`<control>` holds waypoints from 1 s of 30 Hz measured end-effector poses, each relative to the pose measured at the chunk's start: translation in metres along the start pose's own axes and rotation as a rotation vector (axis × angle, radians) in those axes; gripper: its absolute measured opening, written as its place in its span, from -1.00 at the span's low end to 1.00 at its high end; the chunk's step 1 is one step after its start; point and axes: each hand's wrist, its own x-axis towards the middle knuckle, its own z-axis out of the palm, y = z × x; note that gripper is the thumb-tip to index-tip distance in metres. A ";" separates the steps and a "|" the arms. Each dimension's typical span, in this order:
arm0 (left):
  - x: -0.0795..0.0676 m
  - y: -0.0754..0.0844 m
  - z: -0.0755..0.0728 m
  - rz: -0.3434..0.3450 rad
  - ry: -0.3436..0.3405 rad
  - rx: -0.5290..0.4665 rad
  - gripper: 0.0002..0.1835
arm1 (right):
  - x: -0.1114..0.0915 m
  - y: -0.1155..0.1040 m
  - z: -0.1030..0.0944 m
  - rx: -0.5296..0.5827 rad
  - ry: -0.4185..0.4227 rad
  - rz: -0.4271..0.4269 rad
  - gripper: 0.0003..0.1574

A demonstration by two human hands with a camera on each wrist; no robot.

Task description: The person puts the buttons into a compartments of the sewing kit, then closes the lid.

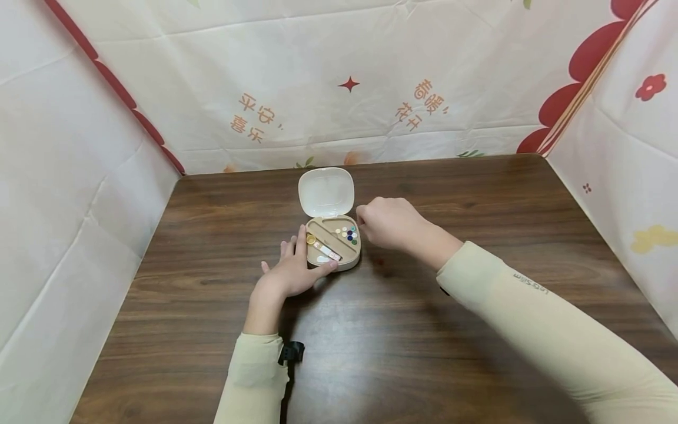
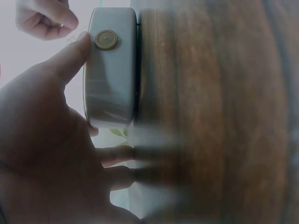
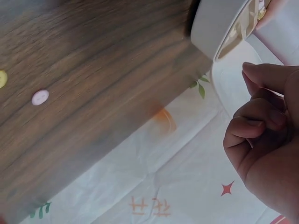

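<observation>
A small beige box (image 1: 349,264) stands on the table, its white lid (image 1: 326,193) raised at the back. Diagonal dividers split its tray. Several small coloured buttons (image 1: 349,234) lie in the upper right part; a gold round piece (image 1: 310,239) and a pale patterned strip (image 1: 327,250) lie lower left. My left hand (image 1: 291,274) steadies the box with straight fingers, thumb at the front rim, index finger along the left side. Beside the right edge, my right hand (image 1: 389,222) has its fingers curled; nothing shows in them in the right wrist view.
A gold, button-like disc (image 2: 106,40) sits on the box's front wall. In the right wrist view, a pink button (image 3: 40,97) and a yellow button (image 3: 3,78) lie on the wooden table (image 1: 222,235). White printed cloth (image 1: 339,59) encloses the table's back and sides.
</observation>
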 end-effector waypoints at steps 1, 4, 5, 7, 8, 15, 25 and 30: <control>0.000 0.000 0.000 -0.002 0.000 0.000 0.26 | -0.002 0.001 0.000 0.002 -0.006 -0.001 -0.83; 0.000 -0.001 0.001 -0.006 -0.002 -0.001 0.25 | -0.009 0.005 0.004 0.008 -0.034 0.007 -0.85; 0.001 -0.001 0.001 -0.006 -0.001 -0.001 0.25 | -0.012 0.006 0.007 0.011 -0.043 0.011 -0.85; 0.001 -0.001 0.001 -0.004 0.001 -0.002 0.25 | -0.015 0.009 0.012 0.016 -0.065 0.020 -0.86; 0.001 0.000 0.001 -0.002 0.003 -0.003 0.25 | -0.017 0.010 0.014 0.019 -0.078 0.029 -0.85; 0.001 0.001 0.000 0.007 0.008 -0.004 0.26 | -0.025 0.013 0.028 0.047 -0.148 0.045 -0.81; 0.000 0.000 0.000 0.002 0.010 -0.009 0.26 | -0.031 0.014 0.035 0.108 -0.228 0.025 -0.81; 0.000 0.000 0.000 -0.003 0.008 -0.006 0.26 | -0.032 0.017 0.040 0.117 -0.235 0.020 -0.79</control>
